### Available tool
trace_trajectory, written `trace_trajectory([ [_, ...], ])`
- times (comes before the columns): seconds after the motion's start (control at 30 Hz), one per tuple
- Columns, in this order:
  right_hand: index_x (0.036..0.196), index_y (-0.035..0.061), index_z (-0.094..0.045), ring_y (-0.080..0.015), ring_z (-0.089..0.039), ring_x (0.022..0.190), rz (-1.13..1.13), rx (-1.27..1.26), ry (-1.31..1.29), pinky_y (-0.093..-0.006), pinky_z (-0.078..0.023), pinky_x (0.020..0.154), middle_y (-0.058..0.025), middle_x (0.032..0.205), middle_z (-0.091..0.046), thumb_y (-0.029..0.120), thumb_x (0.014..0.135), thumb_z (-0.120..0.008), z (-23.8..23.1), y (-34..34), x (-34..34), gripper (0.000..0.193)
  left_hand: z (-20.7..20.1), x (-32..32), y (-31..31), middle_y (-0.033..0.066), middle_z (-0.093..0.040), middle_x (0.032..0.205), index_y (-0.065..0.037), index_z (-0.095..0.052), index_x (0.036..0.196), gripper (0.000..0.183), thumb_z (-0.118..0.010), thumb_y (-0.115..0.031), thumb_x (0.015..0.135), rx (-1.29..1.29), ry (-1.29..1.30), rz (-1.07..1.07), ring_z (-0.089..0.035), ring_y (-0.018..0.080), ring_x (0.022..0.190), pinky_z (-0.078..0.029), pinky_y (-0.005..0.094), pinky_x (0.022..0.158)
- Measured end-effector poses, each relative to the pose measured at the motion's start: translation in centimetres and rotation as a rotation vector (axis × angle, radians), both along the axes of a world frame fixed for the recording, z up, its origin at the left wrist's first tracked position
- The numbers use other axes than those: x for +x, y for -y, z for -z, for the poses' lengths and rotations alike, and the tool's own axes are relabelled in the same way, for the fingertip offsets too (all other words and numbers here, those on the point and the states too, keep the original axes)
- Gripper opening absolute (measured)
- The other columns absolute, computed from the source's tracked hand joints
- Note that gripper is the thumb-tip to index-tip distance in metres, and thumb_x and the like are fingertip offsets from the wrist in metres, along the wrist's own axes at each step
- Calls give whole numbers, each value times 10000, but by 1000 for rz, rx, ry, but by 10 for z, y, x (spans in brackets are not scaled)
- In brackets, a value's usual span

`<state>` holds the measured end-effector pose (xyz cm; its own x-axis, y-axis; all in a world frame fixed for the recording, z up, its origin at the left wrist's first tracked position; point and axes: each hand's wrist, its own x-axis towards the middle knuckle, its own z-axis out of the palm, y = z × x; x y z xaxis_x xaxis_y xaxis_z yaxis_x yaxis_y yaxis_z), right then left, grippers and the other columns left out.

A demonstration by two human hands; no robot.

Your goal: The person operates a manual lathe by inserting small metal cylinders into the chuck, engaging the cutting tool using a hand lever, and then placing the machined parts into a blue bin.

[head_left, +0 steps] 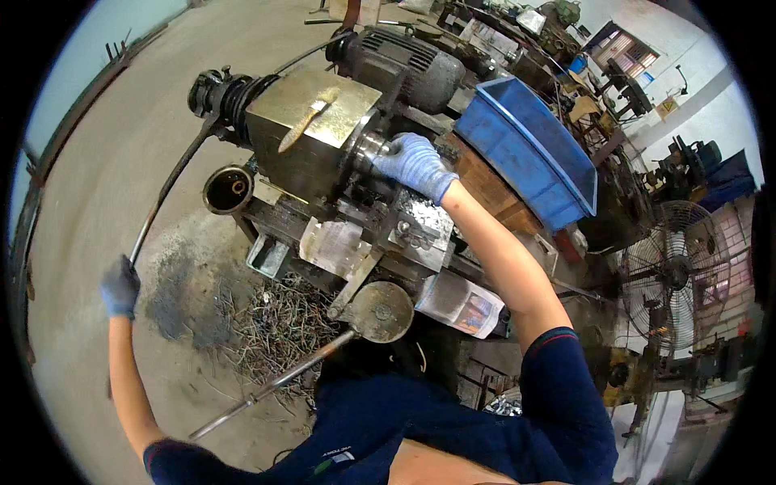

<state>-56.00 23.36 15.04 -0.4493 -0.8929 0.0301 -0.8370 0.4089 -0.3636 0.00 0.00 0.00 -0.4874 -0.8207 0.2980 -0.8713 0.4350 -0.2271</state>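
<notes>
Head: left hand (120, 287) on lever (174, 179), beyond edge of machine (289, 164).

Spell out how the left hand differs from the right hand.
The left hand closes around a long metal lever; the right hand is at the shiny metal chuck, its exact grip unclear. The left hand's glove looks darker and greyer; the right hand's looks paler, blue-white. Both are gloved.

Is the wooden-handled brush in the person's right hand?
No, the brush lies on top of the metal housing, while the right hand is at the round chuck.
</notes>
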Motion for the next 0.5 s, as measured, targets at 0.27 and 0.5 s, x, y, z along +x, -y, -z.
trace_trajectory([
  [0.27,769,65,-686,-333,-634,696,-129,-337,-113,-376,-516,655,-182,712,-639,549,683,-653,16,4,1,492,-30,-4,65,162,-638,836,-102,-612,876,164,-529,-226,809,11,-46,-283,-626,338,779,-495,442,674],
  [0.5,758,40,-685,-335,-590,1010,-60,-545,-68,-377,-490,852,-201,1200,-547,360,714,-711,-37,-124,-1,324,61,-168,-32,129,-674,907,-47,-618,1093,382,-516,-345,878,483,-873,18,-642,246,855,-480,366,734],
])
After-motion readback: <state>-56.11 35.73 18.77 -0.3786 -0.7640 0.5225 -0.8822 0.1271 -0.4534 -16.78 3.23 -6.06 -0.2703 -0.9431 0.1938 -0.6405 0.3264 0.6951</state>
